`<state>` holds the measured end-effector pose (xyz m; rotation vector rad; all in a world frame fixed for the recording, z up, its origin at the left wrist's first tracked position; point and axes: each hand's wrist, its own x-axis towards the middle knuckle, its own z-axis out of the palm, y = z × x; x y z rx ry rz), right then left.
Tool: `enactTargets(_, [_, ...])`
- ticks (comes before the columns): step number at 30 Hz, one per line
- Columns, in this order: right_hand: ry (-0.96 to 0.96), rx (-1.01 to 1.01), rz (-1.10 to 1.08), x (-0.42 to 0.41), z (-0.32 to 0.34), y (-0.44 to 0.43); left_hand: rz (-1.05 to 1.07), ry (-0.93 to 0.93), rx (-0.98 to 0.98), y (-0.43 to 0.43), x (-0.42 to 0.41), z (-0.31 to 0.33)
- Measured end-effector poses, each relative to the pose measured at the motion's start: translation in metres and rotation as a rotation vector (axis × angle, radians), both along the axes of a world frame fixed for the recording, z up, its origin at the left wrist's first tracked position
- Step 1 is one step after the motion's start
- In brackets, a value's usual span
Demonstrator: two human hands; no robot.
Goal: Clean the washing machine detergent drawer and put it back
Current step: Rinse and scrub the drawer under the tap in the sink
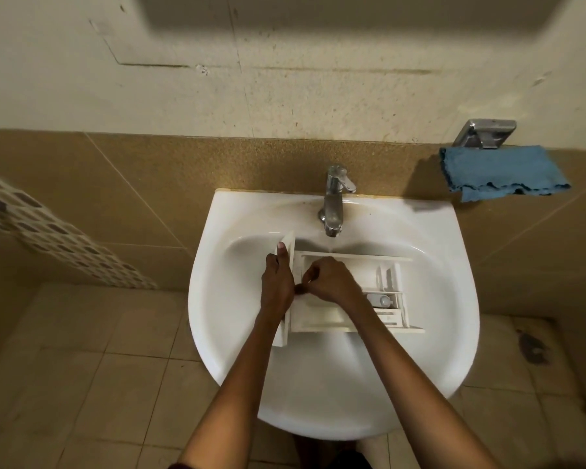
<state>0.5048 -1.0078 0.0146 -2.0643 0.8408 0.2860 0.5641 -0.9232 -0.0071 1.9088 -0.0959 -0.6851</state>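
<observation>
Left hand (276, 282) grips the front panel of the detergent drawer (318, 322) in the sink (318, 384); right hand (332, 279) curls inside, grasp unclear.

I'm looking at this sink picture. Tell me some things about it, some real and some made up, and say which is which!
1. The white drawer lies in the sink. True.
2. The blue cloth is in the sink. False: it hangs on the wall, to the right of the tap.
3. The left hand holds the drawer's front panel. True.
4. The right hand is turning the tap. False: it is over the drawer with its fingers curled.
</observation>
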Motion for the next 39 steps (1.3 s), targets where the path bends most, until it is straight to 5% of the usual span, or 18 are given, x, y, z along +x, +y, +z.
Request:
enactTargets(11, [-0.07, 0.259, 0.154, -0.015, -0.012, -0.032, -0.015, -0.013, 0.044, -0.001, 0.001, -0.002])
enactTargets(14, [-0.326, 0.483, -0.305, -0.012, -0.009, -0.041, -0.009, -0.027, 0.045, -0.001, 0.001, 0.0])
enactTargets(17, [-0.575, 1.006, -0.847, -0.006, -0.006, -0.047, -0.022, -0.029, 0.064, -0.002, 0.002, -0.001])
enactTargets(21, [-0.646, 1.367, -1.065, 0.007, 0.004, -0.045, -0.052, -0.034, 0.085, -0.001, 0.003, -0.005])
enactTargets(29, [-0.342, 1.18, -0.767, 0.015, 0.007, -0.04, -0.022, -0.018, 0.066, -0.002, 0.003, -0.007])
enactTargets(35, [0.113, 0.695, -0.141, -0.018, 0.014, -0.028, -0.027, -0.018, 0.078, -0.002, 0.005, -0.009])
enactTargets(39, [0.177, 0.387, -0.167, -0.032, 0.01, -0.034, -0.033, -0.019, 0.075, -0.002, 0.006, -0.01])
